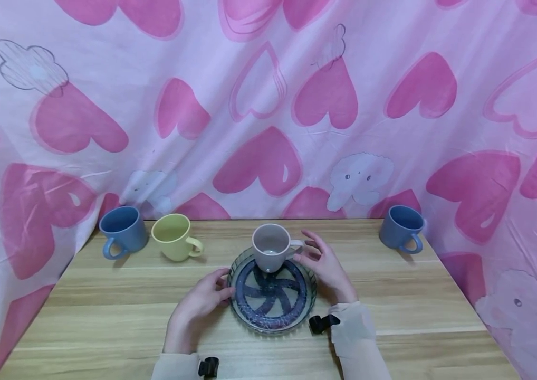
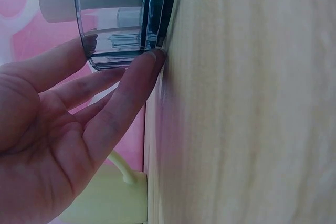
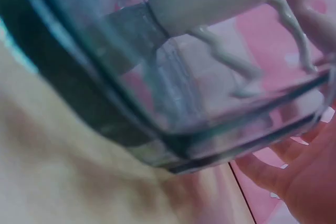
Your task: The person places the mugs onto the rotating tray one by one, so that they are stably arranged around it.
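From my remote station I am inspecting a round glass dish (image 1: 273, 303) that is resting at the middle of the worktop (image 1: 420, 295). Its wall is showing clear and ribbed; its floor is carrying a dark blue ring with curved spokes. A pale grey mug (image 1: 270, 252) is standing upright inside, at the part of the dish facing the worktop's far edge, its handle pointing towards the right edge.

The left hand (image 1: 199, 298) is holding the dish's left rim in a narrow grip, the thumb lying over the edge. The right hand (image 1: 331, 266) is forming a wide grip about the mug's handle and the dish's right rim; I cannot tell whether it is touching the handle.

I am counting one dish and four mugs: the grey one, one yellow-green mug (image 1: 171, 240) and two blue. One blue mug (image 1: 126, 232) is standing at the far left corner, the yellow-green just beside it; the other blue mug (image 1: 399, 228) is standing near the far right corner.

The worktop is showing light wood grain. A pink-and-white heart-print cloth (image 1: 373, 31) is hanging behind the far edge and along both sides.
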Demonstrator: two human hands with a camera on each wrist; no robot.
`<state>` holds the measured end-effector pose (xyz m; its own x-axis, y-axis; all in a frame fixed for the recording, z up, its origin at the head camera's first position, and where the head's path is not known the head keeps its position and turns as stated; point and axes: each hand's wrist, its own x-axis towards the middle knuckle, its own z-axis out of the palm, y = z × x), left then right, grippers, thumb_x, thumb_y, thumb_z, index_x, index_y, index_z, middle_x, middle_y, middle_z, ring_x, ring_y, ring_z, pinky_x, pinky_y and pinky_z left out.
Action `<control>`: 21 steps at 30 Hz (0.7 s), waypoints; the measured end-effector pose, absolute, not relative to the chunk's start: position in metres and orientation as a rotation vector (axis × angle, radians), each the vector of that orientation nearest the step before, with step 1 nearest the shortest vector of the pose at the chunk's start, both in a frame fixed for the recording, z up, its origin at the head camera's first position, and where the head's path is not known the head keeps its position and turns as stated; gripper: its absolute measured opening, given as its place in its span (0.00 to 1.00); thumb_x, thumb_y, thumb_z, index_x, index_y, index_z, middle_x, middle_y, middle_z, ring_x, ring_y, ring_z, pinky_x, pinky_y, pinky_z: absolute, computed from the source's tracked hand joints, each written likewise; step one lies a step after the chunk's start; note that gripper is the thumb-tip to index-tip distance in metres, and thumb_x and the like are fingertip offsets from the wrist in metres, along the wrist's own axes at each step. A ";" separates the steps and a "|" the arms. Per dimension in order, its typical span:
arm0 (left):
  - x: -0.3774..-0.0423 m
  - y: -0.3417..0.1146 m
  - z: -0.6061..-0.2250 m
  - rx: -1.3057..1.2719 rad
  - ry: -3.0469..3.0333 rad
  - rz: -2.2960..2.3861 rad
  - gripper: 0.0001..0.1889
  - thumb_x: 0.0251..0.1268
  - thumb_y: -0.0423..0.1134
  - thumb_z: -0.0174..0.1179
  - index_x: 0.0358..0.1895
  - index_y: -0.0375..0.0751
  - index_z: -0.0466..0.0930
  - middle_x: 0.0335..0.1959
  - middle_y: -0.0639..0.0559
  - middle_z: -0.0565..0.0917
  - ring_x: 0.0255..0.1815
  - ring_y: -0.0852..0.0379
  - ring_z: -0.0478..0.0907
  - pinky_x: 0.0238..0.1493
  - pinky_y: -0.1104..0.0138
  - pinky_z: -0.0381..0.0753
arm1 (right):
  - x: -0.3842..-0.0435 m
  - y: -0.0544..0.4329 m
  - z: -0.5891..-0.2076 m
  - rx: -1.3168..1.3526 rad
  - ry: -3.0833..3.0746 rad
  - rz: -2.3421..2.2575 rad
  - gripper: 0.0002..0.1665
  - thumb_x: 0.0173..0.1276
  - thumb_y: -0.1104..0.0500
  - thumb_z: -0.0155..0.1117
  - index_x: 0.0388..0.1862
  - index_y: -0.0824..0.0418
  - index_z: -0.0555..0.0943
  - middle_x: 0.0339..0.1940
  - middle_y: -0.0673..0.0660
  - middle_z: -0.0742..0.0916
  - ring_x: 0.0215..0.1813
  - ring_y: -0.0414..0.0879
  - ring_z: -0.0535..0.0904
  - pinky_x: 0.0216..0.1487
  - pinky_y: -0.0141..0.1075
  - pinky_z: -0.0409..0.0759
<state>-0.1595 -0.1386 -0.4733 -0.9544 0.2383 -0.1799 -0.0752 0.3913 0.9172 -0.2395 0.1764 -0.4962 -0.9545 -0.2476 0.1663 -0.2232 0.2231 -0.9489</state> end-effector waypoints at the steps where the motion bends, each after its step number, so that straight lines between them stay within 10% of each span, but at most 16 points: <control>1: -0.159 -0.139 -0.473 0.141 2.374 1.583 0.28 0.66 0.28 0.59 0.68 0.29 0.65 0.41 0.41 0.78 0.39 0.50 0.80 0.41 0.60 0.85 | -0.239 0.176 -0.495 -0.479 2.436 -1.893 0.41 0.64 0.56 0.71 0.73 0.53 0.65 0.72 0.66 0.66 0.69 0.63 0.64 0.66 0.61 0.65; 21: -0.159 -0.139 -0.474 0.142 2.358 1.611 0.28 0.65 0.27 0.60 0.68 0.26 0.64 0.41 0.41 0.78 0.38 0.49 0.80 0.40 0.58 0.85 | -0.227 0.197 -0.463 -0.470 2.447 -1.986 0.36 0.68 0.63 0.66 0.73 0.64 0.65 0.72 0.64 0.68 0.70 0.63 0.63 0.67 0.61 0.64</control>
